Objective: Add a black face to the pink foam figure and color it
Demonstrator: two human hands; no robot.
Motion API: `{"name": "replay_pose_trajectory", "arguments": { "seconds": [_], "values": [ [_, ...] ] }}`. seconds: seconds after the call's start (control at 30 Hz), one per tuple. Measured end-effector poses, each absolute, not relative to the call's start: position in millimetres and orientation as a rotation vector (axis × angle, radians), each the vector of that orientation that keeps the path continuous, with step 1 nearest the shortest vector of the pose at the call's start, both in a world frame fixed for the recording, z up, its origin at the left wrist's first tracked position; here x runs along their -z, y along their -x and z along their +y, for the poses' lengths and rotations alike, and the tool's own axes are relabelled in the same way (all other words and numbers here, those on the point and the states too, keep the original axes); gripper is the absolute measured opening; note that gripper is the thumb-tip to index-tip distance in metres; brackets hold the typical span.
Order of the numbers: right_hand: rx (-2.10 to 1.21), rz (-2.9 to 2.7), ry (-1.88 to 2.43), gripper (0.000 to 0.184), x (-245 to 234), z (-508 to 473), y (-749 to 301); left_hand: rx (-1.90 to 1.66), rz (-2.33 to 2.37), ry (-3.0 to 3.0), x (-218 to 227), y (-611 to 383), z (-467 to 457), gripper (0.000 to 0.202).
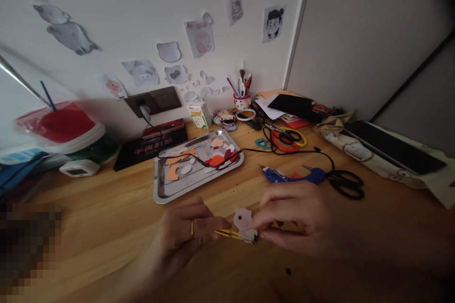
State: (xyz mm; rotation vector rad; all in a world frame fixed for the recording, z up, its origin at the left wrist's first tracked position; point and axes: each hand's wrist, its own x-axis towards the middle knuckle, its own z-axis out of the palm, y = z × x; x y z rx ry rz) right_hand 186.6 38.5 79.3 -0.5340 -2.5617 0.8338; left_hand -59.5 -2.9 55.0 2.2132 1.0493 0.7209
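Note:
My left hand [185, 234] is closed around a thin yellow tool [229, 234], perhaps tweezers, whose tip reaches a small pale pink cut-out piece [243, 221]. My right hand [302, 220] pinches that pink piece from the right, fingers pressed together on it. Both hands hover low over the wooden desk [106, 218] near its front edge. A ring shows on a left finger.
Behind the hands lie a metal tray [161, 194] with several orange, red and white cut-outs, a blue glue gun [291, 176] with a black cable, black scissors [346, 183], red and yellow scissors [287, 138], a brush cup [242, 100], paper stacks and a red-lidded container [59, 125].

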Motion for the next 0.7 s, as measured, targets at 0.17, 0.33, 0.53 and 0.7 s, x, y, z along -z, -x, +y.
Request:
{"name": "replay_pose_trajectory", "arguments": {
  "seconds": [0.17,0.33,0.53,0.7],
  "values": [
    [-0.806,-2.523,0.497,0.017,-74.6,38.5,-185.3,-0.752,1.064,-2.189,-50.2,60.9,-3.9,0.031],
    [-0.768,-2.535,0.46,0.016,-75.4,39.3,-184.6,-0.742,1.04,-2.24,-47.4,61.5,-1.7,0.03],
    [-0.734,-2.514,0.406,0.014,-73.9,39.7,-183.8,-0.795,0.925,-2.286,-43.1,64.9,-2.2,0.022],
    [-0.707,-2.497,0.401,0.012,-73.4,39.2,-182.7,-0.785,0.936,-2.289,-43.1,64.8,-1.2,0.022]
  ]
}}
